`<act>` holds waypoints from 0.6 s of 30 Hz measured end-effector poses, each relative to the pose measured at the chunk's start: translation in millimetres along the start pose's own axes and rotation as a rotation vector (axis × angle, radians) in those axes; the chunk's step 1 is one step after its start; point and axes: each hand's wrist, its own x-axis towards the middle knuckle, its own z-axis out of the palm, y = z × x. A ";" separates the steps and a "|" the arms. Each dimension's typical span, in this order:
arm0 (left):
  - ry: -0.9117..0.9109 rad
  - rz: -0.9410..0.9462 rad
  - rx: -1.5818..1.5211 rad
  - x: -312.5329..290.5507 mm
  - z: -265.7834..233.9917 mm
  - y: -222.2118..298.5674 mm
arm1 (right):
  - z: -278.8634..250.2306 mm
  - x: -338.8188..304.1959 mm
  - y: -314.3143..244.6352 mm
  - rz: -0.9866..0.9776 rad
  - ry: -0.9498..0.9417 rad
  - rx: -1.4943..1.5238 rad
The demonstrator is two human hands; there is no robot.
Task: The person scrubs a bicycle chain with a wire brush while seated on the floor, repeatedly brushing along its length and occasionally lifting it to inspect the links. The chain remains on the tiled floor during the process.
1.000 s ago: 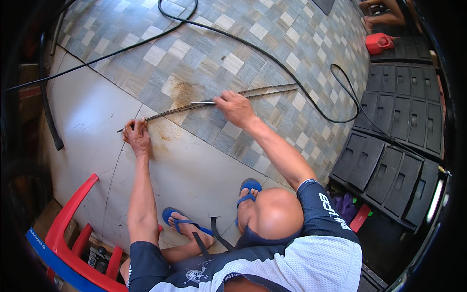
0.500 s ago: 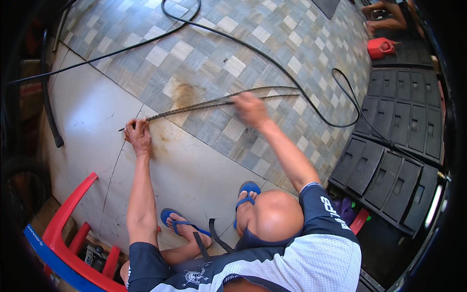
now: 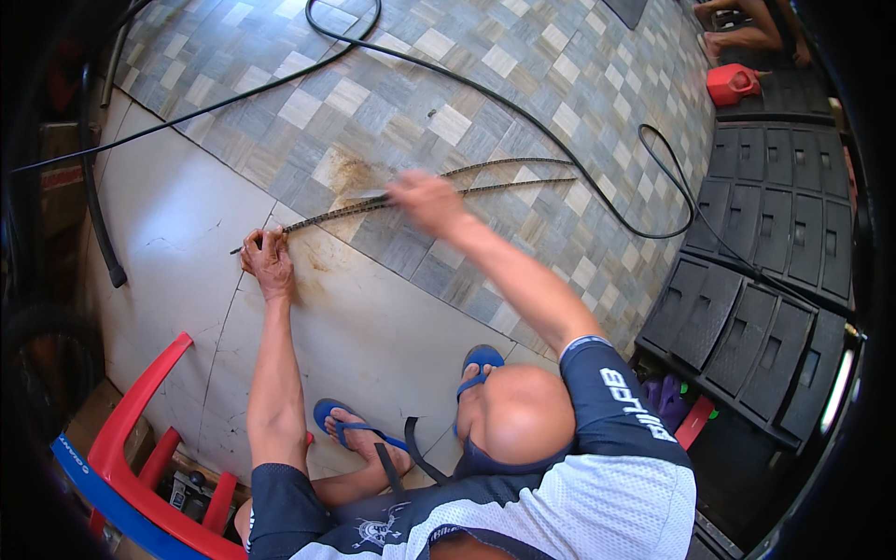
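- Clamped, on the left hand (image 3: 268, 263), with fingers bent down and drawn together on a dark chain (image 3: 327, 217), near its left end.
- Just beyond those fingertips, on the left, a short dark tip poking out over the pale floor slabs (image 3: 187, 243).
- Closed, on the right hand (image 3: 425, 198), around a slim tool (image 3: 362, 194), pale and blurred, pointing left from the fist.
- Blurred in that right grip too, so hard to tell exactly how the fingers wrap, or whether tool and chain touch.
- Stretched along the floor from the left grip, up and rightward, passing right under or just beside the right hand.
- Close together between the two hands; spread apart to the right of the right hand, out to near a black cable (image 3: 469, 78).
- Two strands to count there; impossible to tell from this view whether one folded length or two.
- In count: two hands, both occupied; one slim tool; two blue sandals (image 3: 483, 356), one on each foot.
- Also one red jug (image 3: 733, 84) at upper right, near the bare legs of another person (image 3: 747, 37), and one black tube (image 3: 105, 245) at the left.
- Brown staining (image 3: 355, 175) on the patterned tiles (image 3: 261, 131), just above the chain.
- Along the right side, black drawer units (image 3: 775, 233); at lower left, one red-and-blue frame (image 3: 137, 397).
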 end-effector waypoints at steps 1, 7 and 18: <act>0.011 -0.005 -0.008 0.6 -1.7 -1.5 | -21.3 -20.2 24.5 0.150 0.038 0.081; 0.058 -0.005 0.028 0.7 0.5 3.6 | -147.1 -78.8 126.9 0.552 -0.060 -0.325; 0.061 -0.017 0.001 1.1 -1.3 -2.8 | -81.2 -86.0 96.0 0.521 0.120 -0.134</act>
